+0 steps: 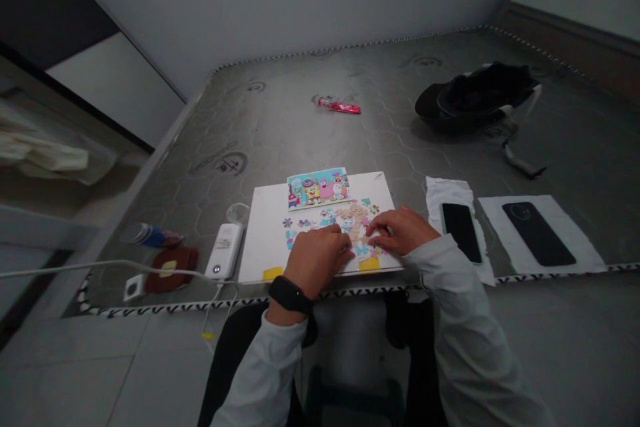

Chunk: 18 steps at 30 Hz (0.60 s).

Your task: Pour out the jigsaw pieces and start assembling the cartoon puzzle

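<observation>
Both hands are over a white board strewn with small jigsaw puzzle pieces, some coloured, some showing plain tan backs. My left hand, with a black band on the wrist, rests at the near side of the pieces. Its fingers are bent and drawn together, and whatever they may hold is hidden. From the right, my right hand reaches in with bent fingers apart, their tips touching the tan pieces. A cartoon picture card lies at the board's far edge, behind the pieces.
Left of the board are a white power bank with a cable, a brown pouch and a white plug. Two phones lie on tissues at right. Farther back are a red packet and a black cap.
</observation>
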Each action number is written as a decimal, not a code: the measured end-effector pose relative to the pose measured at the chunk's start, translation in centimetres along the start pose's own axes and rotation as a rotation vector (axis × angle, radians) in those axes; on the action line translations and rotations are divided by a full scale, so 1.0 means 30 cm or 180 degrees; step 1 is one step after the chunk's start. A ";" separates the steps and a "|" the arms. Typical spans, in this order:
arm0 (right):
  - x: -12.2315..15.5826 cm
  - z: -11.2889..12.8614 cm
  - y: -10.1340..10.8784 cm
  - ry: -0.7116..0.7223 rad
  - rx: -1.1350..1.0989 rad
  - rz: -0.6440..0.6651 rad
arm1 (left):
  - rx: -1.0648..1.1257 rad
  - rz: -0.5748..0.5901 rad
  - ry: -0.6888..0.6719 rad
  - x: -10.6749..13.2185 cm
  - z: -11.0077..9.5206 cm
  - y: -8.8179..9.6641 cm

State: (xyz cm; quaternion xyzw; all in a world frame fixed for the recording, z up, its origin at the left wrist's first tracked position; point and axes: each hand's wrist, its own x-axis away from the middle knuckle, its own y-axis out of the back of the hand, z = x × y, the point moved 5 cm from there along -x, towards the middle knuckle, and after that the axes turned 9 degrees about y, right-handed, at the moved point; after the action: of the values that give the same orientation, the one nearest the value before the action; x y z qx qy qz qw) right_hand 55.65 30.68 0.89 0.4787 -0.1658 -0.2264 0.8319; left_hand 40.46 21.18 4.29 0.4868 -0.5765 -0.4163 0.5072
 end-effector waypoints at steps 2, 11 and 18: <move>0.000 -0.001 0.000 -0.0031 -0.0045 0.0000 | 0.0027 0.0037 0.0042 -0.001 0.013 0.003; 0.006 -0.014 0.010 0.0051 -0.0082 -0.0125 | 0.0019 -0.0118 0.0156 -0.003 0.021 0.021; 0.008 -0.021 0.009 0.0143 -0.0085 -0.0185 | 0.0057 -0.0308 0.0268 -0.012 0.013 0.018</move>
State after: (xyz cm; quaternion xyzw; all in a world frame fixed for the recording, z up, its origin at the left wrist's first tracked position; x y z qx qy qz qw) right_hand 56.23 31.12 0.85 0.4772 -0.1301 -0.2418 0.8348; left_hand 40.01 21.62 4.69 0.5357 -0.5342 -0.4144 0.5059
